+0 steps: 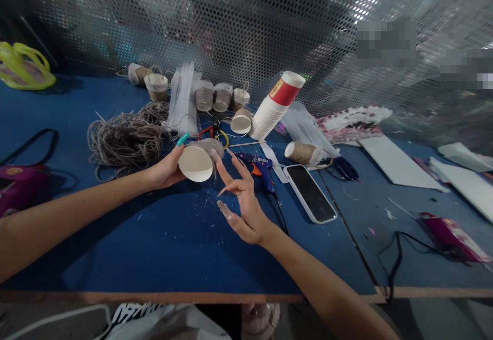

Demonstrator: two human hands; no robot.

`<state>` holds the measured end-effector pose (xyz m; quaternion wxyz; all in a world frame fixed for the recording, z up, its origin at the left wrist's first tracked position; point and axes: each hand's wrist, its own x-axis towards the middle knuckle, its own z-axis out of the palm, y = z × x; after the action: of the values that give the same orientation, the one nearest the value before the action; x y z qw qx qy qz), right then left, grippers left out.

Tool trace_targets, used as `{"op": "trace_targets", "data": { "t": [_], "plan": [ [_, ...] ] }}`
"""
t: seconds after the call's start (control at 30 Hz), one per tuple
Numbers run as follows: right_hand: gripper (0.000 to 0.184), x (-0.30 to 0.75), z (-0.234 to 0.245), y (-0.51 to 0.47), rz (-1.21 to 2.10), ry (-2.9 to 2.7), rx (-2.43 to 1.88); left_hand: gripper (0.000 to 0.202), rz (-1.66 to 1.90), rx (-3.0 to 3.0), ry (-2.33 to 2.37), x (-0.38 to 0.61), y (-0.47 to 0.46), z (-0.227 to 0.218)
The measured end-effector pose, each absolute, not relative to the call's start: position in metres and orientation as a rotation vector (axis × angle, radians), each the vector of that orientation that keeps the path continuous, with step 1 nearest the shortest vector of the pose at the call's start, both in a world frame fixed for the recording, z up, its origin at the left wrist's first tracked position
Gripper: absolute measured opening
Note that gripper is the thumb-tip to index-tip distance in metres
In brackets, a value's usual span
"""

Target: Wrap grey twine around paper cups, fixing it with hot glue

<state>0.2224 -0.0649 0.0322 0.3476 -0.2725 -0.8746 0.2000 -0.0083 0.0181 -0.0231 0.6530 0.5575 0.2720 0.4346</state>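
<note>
My left hand [169, 168] grips a paper cup [195, 164] lying on its side in the air, its white mouth turned toward me. Grey yarn or mesh wraps the cup's outside. Close by on the right is my right hand [242, 201], fingers spread, with some fingertips near the wrapped side; whether they touch it I cannot tell. A blue glue gun [264, 170] with an orange trigger lies just beyond the right hand. Behind the cup are pliers [221, 137] with red and yellow handles, partly hidden.
A heap of grey cord [125, 139] lies left. Farther back stand wrapped cups [204, 96] and a leaning stack of paper cups [269, 111]. A phone [311, 193] lies right, with a purple glue gun [454, 234] farther out. Perforated metal mesh [231, 32] rises behind the blue table [162, 258].
</note>
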Motion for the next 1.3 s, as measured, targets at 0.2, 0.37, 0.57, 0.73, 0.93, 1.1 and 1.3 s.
{"op": "trace_targets", "data": {
  "t": [0.2, 0.37, 0.57, 0.73, 0.93, 1.1, 1.3],
  "plan": [
    [0.023, 0.223, 0.033, -0.063, 0.489, -2.209, -0.682, 0.077, 0.781, 0.812, 0.700, -0.005, 0.007, 0.008],
    [0.037, 0.223, 0.028, -0.058, 0.597, -2.089, -0.722, 0.073, 0.587, 0.705, 0.629, -0.007, 0.003, 0.023],
    [0.047, 0.213, 0.018, -0.050, 0.789, -1.945, -0.781, 0.076, 0.511, 0.742, 0.558, -0.001, -0.003, 0.020],
    [0.068, 0.211, 0.016, -0.051, 0.672, -1.926, -0.796, 0.087, 0.601, 0.901, 0.510, 0.006, -0.013, 0.005],
    [0.083, 0.210, 0.016, -0.055, 0.869, -1.767, -0.829, 0.078, 0.943, 1.088, 0.473, 0.005, -0.012, 0.006],
    [0.068, 0.216, 0.019, -0.045, 0.714, -1.749, -0.760, 0.079, 0.911, 1.372, 0.365, 0.006, -0.012, 0.010],
    [0.080, 0.224, 0.023, -0.043, 0.326, -1.904, -0.797, 0.110, 0.936, 1.734, 0.489, 0.003, -0.014, 0.004]
  ]
}}
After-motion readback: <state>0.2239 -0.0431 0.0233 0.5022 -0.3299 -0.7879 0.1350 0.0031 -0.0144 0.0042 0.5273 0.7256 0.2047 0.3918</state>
